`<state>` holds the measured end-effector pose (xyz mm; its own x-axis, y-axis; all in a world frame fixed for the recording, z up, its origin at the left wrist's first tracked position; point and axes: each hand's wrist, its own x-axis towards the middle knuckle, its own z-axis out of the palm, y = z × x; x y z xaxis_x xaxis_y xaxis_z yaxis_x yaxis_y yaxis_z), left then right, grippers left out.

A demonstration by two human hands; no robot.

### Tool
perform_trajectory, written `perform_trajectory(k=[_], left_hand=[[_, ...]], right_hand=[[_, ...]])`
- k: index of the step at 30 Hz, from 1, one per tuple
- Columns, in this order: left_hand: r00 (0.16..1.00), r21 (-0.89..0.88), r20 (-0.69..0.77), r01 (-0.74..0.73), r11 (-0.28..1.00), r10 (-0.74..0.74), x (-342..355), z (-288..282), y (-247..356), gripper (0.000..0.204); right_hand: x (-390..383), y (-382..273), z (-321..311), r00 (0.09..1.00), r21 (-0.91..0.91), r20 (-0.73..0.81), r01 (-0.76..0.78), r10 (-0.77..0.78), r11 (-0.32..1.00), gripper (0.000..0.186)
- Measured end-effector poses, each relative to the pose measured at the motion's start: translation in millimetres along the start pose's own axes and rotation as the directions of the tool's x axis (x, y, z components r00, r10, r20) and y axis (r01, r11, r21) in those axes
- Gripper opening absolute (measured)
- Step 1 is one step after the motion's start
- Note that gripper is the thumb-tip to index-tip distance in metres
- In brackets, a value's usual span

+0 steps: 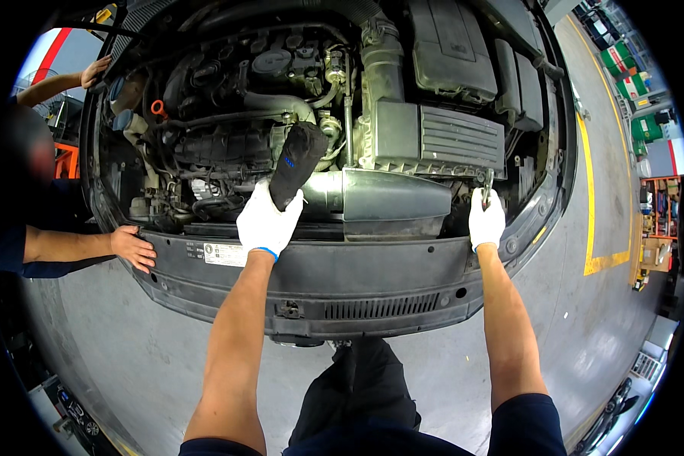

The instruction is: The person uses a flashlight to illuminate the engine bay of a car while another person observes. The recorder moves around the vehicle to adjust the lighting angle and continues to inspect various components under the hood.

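My left hand (pixel 267 222), in a white glove, is closed round a thick black bar-shaped thing (pixel 299 161) with a small blue mark, tilted over the engine (pixel 224 148). Its exact kind does not show. My right hand (pixel 487 221), also gloved in white, grips a slim metal hand tool (pixel 487 185). The tool points up at the front right corner of the ribbed black air filter box (pixel 460 137); whether it touches cannot be made out. Between my hands lies the smooth black air intake duct (pixel 395 199).
A co-worker's hand (pixel 134 248) rests on the car's front crossmember (pixel 334 270) at the left, and their other hand (pixel 95 71) lies on the fender edge. A black battery cover (pixel 452 49) sits far right. Shelves (pixel 661 205) and green drums (pixel 646 128) stand beyond the yellow floor line (pixel 590 197).
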<state>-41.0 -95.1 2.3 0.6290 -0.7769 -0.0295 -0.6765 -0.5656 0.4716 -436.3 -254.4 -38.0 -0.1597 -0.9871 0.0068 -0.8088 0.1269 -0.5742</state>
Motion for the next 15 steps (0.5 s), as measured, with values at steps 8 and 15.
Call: perform_trajectory(k=[8, 15], left_hand=[[1.0, -0.036, -0.016, -0.019, 0.999, 0.018, -0.4, 1.4, 0.2, 0.058], [1.0, -0.048, -0.004, -0.008, 0.999, 0.008, 0.3, -1.8, 2.5, 0.058]], right_hand=[[-1.1, -2.1, -2.1, 1.0, -0.014, -0.003, -0.005, 0.005, 1.0, 0.034], [1.1, 3.5, 0.1, 1.0, -0.016, 0.0, -0.003, 0.003, 1.0, 0.034]])
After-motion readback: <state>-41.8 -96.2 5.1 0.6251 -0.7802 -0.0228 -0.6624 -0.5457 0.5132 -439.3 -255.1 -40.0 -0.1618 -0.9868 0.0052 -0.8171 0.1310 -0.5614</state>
